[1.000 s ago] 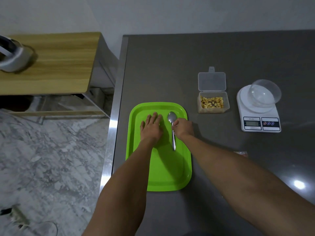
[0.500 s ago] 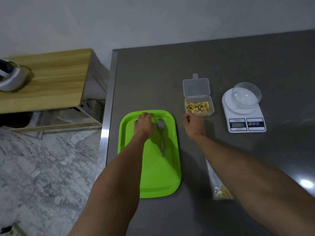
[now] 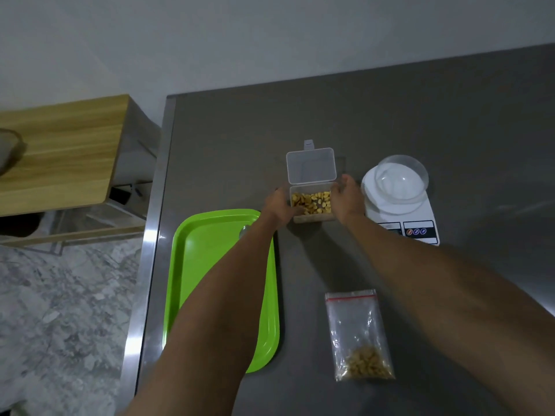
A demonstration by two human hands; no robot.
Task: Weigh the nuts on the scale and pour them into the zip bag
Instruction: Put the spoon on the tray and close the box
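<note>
Yellow nuts (image 3: 312, 202) are filling a clear box (image 3: 313, 217) that is sitting on the grey table (image 3: 390, 115), just left of the scale (image 3: 404, 219), its hinged lid (image 3: 310, 165) lying open behind it. Both hands are closing on the box from either side: the left hand (image 3: 277, 205) is touching its left wall with fingers curled against it, and the right hand (image 3: 347, 197) is cupping the right wall, fingers bent around the far corner. A clear bowl (image 3: 402, 178) is resting on the scale's platform. Nearer the person, a zip bag (image 3: 357, 334) is lying flat with some nuts in its bottom. A green tray (image 3: 210, 265) is lying to the left under the left forearm, a spoon (image 3: 244, 231) tip peeking out.
</note>
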